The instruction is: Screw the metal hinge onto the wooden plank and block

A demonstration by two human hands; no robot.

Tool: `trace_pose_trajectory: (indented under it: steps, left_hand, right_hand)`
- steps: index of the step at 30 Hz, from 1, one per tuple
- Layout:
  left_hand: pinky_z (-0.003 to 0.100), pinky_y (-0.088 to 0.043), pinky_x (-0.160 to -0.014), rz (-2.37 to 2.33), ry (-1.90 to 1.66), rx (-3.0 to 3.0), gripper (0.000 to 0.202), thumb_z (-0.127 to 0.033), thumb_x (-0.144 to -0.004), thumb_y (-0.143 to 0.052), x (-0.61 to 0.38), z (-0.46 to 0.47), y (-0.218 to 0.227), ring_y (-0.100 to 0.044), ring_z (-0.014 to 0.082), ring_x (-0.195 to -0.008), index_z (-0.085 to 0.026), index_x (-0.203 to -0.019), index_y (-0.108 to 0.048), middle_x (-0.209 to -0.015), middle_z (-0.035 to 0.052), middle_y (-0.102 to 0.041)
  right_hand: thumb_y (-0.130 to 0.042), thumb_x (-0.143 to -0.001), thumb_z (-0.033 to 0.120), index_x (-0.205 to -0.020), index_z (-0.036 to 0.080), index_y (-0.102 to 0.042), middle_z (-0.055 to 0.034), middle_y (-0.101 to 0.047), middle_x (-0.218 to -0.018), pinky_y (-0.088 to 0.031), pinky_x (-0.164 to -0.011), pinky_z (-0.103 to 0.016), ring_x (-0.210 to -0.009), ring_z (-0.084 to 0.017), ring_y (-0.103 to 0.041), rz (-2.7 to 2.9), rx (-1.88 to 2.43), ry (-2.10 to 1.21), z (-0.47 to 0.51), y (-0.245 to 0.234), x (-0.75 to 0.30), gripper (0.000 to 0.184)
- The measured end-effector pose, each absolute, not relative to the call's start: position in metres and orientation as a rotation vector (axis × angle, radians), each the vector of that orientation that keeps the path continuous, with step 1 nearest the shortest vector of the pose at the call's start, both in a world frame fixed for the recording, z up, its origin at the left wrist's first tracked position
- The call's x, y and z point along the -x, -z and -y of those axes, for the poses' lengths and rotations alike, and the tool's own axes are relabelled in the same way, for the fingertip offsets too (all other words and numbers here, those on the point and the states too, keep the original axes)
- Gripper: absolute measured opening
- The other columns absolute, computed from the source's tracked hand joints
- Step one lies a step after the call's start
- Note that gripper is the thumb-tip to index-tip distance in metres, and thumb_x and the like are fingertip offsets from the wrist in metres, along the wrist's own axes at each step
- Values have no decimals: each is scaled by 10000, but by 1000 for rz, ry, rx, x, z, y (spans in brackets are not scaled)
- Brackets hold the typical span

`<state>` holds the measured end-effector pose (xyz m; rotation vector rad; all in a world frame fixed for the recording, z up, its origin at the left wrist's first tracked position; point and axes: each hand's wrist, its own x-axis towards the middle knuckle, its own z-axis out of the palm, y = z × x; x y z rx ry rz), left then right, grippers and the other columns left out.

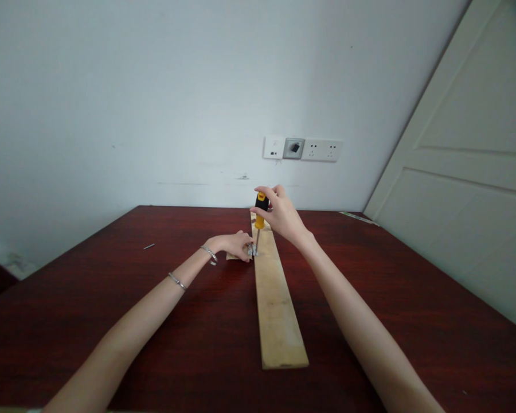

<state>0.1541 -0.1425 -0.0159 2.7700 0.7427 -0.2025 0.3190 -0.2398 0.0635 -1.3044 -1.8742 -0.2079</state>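
A long pale wooden board (277, 304) lies lengthwise on the dark red table. A small metal piece, which looks like a hinge (253, 250), sits at the board's left edge, reaching over to a smaller wooden piece (232, 257). My right hand (279, 212) is closed around the yellow and black handle of a screwdriver (260, 213), held nearly upright with its shaft pointing down at the hinge. Whether the tip sits in a screw is too small to see. My left hand (237, 245) rests over the smaller piece, its fingertips bent against the hinge and partly covering it.
A thin metal rod (149, 246) lies on the table (189, 344) to the left. Behind the table is a white wall with sockets (322, 150). A narrow strip (360, 218) lies at the back right edge, near a white panelled door (464, 201).
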Motion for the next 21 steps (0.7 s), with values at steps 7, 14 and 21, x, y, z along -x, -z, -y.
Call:
trace_pose_trajectory:
  steps: [7, 14, 21]
  left_hand:
    - [356, -399, -926, -770, 217, -2751, 516, -433, -665, -703, -154, 143, 16, -458, 295, -1133, -228, -1117, -566, -1117, 57, -585]
    - [367, -380, -961, -786, 221, -2738, 507, -427, -679, -704, -153, 143, 16, -446, 300, -1178, -231, -1124, -560, -1156, 48, -579]
    - [362, -395, -938, -775, 213, -2730, 539, -423, -669, -708, -153, 144, 15, -451, 302, -1170, -228, -1147, -552, -1147, 57, -595]
  right_hand:
    - [-506, -842, 214, -1374, 178, -380, -140, -508, -1174, -505, -853, -409, -906, -215, -583, 1938, 1239, 164, 245, -65, -317, 547]
    - [-580, -848, 337, -1273, 217, -499, -97, -519, -1113, -518, -780, -377, -800, -187, -586, 1868, 1298, 272, 241, -63, -318, 450]
    - [-534, -810, 234, -1317, 181, -455, -131, -562, -1152, -504, -774, -372, -881, -234, -591, 1899, 1334, 303, 247, -66, -317, 516]
